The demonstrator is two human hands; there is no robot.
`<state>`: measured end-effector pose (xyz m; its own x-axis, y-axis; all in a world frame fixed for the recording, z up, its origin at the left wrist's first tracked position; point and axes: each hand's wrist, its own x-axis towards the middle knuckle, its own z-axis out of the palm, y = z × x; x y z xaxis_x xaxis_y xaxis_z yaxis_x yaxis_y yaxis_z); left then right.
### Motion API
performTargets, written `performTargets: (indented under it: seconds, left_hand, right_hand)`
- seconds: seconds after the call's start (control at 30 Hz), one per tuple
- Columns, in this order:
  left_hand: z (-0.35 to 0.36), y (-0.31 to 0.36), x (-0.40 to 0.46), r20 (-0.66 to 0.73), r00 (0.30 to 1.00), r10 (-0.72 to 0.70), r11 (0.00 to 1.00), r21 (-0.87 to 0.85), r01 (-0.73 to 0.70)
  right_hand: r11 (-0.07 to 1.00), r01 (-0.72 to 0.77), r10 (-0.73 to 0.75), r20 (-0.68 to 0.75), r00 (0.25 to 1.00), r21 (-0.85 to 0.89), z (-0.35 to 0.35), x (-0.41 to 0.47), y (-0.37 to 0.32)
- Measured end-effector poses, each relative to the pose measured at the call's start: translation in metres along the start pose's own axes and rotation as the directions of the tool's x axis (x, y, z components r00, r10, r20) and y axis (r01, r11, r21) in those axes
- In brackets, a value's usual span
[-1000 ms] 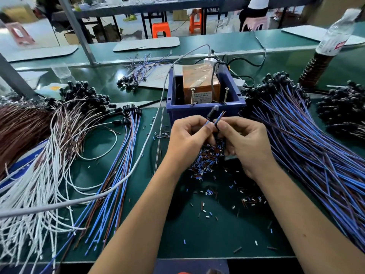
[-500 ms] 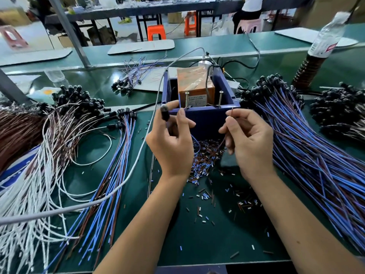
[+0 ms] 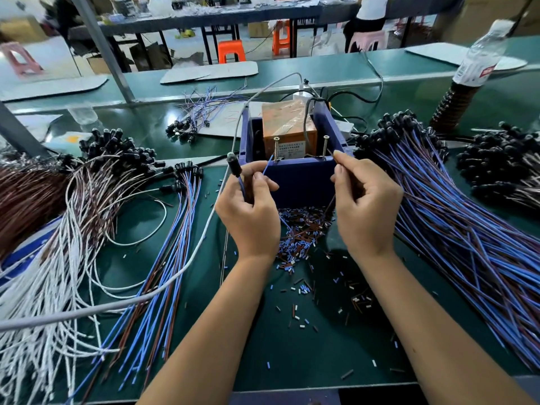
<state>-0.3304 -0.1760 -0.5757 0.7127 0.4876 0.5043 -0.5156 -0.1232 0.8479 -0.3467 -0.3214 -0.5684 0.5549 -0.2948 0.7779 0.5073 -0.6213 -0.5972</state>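
— Gripping what, our left hand (image 3: pixel 251 213)?
— We pinch a black-capped blue wire lead (image 3: pixel 234 168) there; our right hand (image 3: pixel 365 213) pinches a thin brown wire (image 3: pixel 330 152). Both sit at the blue plastic box (image 3: pixel 301 182), near its two upright screws (image 3: pixel 276 147).

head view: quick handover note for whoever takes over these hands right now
Left hand grips the black-capped lead and pinches its blue wire, tip close to the left upright metal screw of the blue plastic box.
Right hand pinches the thin brown wire beside the right screw.
Contact cannot be told.
Heap of cut blue and brown insulation bits lies before the box.
Probably left: touch both screws, then work through the big blue-and-brown wire bundle at right.
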Motion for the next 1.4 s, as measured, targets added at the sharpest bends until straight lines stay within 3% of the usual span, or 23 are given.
performTargets:
  seconds: [0.57,0.83,1.03,1.13,1.23,1.33,1.4]
  left_hand:
    - [0.003,0.000,0.000,0.022,0.996,-0.085,0.982,-0.170,0.088]
    - [0.002,0.004,-0.003,0.039,0.990,-0.133,0.976,-0.167,0.138]
    - [-0.001,0.012,-0.003,0.031,0.994,-0.107,0.982,-0.154,0.110]
    - [-0.004,0.023,-0.004,0.116,0.991,-0.068,0.981,-0.175,0.088]
    - [0.009,0.044,-0.010,0.256,0.959,-0.120,0.951,-0.249,0.185]
    - [0.040,0.072,-0.019,0.397,0.907,-0.137,0.896,-0.341,0.285]
    - [0.067,0.091,-0.021,0.461,0.875,-0.146,0.853,-0.390,0.347]
  right_hand:
    - [1.000,-0.002,0.002,0.055,0.998,0.006,0.000,0.000,-0.004]
    - [1.000,-0.026,0.025,0.074,0.997,0.005,-0.002,0.000,-0.004]
    - [0.991,-0.125,0.124,0.031,0.992,0.053,-0.008,-0.005,-0.002]
    - [0.985,-0.161,0.161,-0.008,0.987,0.057,-0.016,-0.006,-0.006]
    - [0.994,-0.105,0.105,-0.050,0.993,0.000,-0.036,0.000,-0.012]
    - [0.982,0.037,-0.065,-0.149,0.987,-0.186,-0.067,0.013,-0.025]
    - [0.960,0.182,-0.202,-0.078,0.976,-0.212,-0.088,0.023,-0.034]
